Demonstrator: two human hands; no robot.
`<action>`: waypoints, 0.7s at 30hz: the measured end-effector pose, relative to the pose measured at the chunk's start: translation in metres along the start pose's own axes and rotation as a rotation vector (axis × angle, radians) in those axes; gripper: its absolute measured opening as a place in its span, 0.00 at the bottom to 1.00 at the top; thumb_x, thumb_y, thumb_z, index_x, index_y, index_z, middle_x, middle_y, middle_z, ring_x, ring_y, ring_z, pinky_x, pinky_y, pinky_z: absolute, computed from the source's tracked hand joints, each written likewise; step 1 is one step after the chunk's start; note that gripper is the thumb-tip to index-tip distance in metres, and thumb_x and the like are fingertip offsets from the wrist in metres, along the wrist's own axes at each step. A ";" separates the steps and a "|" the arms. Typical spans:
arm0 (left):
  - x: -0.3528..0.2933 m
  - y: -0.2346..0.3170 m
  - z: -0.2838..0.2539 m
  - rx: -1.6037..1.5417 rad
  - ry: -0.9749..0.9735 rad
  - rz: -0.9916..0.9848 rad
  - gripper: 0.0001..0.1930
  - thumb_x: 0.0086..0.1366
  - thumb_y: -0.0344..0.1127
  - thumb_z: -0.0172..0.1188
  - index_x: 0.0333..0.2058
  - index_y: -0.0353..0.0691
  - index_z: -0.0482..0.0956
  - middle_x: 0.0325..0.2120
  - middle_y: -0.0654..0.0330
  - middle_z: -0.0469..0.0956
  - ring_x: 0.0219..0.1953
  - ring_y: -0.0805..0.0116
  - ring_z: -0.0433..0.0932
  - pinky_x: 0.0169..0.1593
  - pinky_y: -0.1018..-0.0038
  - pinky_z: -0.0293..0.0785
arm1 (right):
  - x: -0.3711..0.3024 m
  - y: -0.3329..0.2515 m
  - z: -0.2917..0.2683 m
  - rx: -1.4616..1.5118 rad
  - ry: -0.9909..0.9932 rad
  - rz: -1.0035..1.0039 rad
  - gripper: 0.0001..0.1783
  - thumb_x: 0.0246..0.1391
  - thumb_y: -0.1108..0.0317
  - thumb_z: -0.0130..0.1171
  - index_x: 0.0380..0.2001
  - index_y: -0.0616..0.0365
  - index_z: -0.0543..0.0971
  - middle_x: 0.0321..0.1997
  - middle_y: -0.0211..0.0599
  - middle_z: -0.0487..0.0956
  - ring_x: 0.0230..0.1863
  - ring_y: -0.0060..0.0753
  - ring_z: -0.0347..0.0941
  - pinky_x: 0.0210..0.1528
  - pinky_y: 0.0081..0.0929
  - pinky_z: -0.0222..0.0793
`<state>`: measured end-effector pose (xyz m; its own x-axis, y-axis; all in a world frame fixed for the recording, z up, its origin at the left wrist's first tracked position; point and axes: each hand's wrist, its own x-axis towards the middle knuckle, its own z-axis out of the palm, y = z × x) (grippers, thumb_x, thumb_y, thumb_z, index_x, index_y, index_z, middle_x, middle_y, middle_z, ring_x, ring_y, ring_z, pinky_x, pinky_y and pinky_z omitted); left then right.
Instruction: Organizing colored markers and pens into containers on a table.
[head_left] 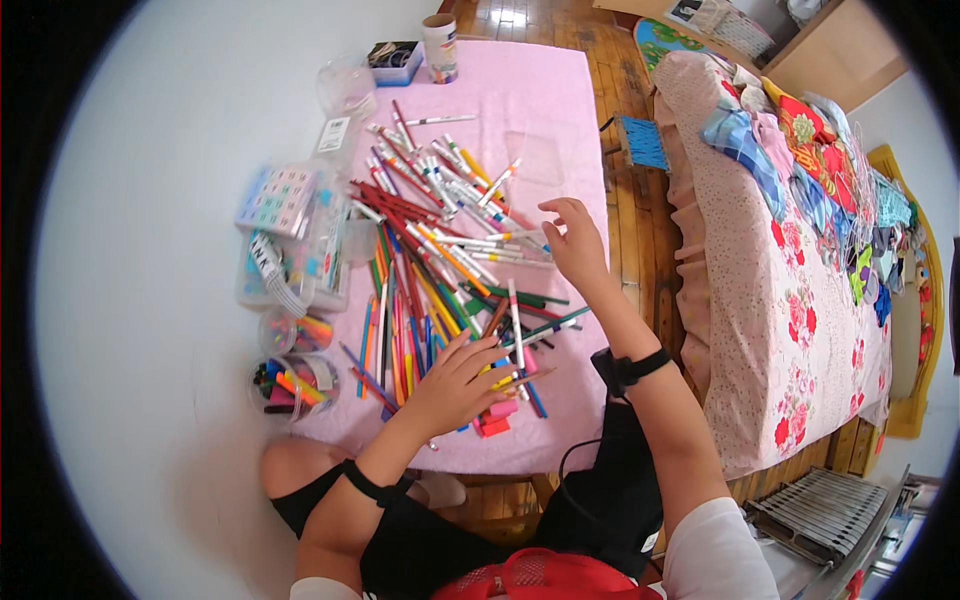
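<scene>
A large loose heap of colored pencils (400,340) and white-barreled markers (465,185) spreads over a pink cloth on the table. My left hand (460,385) lies palm down over the near end of the heap, its fingers spread on the pencils. Beside its fingertips are a white marker (516,325) and several green pencils (530,296). My right hand (580,245) is above the heap's right edge, thumb and fingers apart, close to the end of a white marker (512,236). Pink and red blocks (493,420) sit by my left hand.
Clear plastic boxes (330,250) and round tubs of pens (295,388) line the wall side. At the far end stand a cardboard tube (440,50) and a blue box (395,65). A blue stool (642,143) and a bed (760,300) with clothes are on the right.
</scene>
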<state>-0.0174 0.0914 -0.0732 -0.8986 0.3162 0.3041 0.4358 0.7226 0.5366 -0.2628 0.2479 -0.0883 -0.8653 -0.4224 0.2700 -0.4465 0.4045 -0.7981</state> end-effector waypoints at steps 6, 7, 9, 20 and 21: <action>0.010 -0.025 -0.016 0.018 0.198 -0.076 0.15 0.57 0.31 0.65 0.44 0.43 0.80 0.43 0.59 0.79 0.51 0.55 0.77 0.59 0.56 0.70 | 0.046 0.015 0.009 -0.349 -0.026 -0.187 0.14 0.51 0.64 0.65 0.41 0.54 0.80 0.44 0.48 0.75 0.45 0.49 0.74 0.46 0.44 0.72; 0.010 -0.029 -0.017 0.015 0.214 -0.099 0.13 0.57 0.31 0.65 0.42 0.42 0.80 0.43 0.58 0.79 0.50 0.55 0.77 0.58 0.56 0.71 | 0.048 0.014 0.013 -0.338 -0.030 -0.181 0.14 0.51 0.64 0.65 0.41 0.54 0.80 0.44 0.48 0.75 0.45 0.49 0.74 0.46 0.44 0.72; 0.014 -0.033 -0.019 0.031 0.208 -0.113 0.11 0.57 0.30 0.64 0.40 0.40 0.81 0.42 0.58 0.79 0.50 0.55 0.77 0.58 0.56 0.71 | 0.042 0.010 0.019 -0.474 -0.233 -0.109 0.14 0.49 0.58 0.67 0.31 0.57 0.80 0.37 0.44 0.76 0.41 0.49 0.74 0.41 0.44 0.71; 0.015 -0.044 -0.020 0.024 0.228 -0.137 0.10 0.59 0.29 0.64 0.41 0.39 0.80 0.41 0.56 0.80 0.50 0.53 0.77 0.59 0.57 0.70 | 0.027 0.006 0.036 -0.470 -0.190 -0.185 0.13 0.47 0.60 0.65 0.20 0.57 0.78 0.24 0.43 0.77 0.31 0.48 0.75 0.35 0.44 0.70; 0.013 -0.041 -0.022 0.022 0.234 -0.150 0.10 0.59 0.29 0.64 0.41 0.39 0.80 0.41 0.56 0.80 0.50 0.53 0.77 0.59 0.57 0.70 | 0.024 -0.002 0.030 -0.455 -0.134 -0.163 0.12 0.46 0.62 0.65 0.20 0.57 0.77 0.24 0.43 0.77 0.30 0.48 0.75 0.35 0.44 0.70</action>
<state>-0.0462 0.0526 -0.0734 -0.9160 0.0561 0.3973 0.2952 0.7649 0.5726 -0.2759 0.2125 -0.0963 -0.7527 -0.5975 0.2764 -0.6532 0.6252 -0.4272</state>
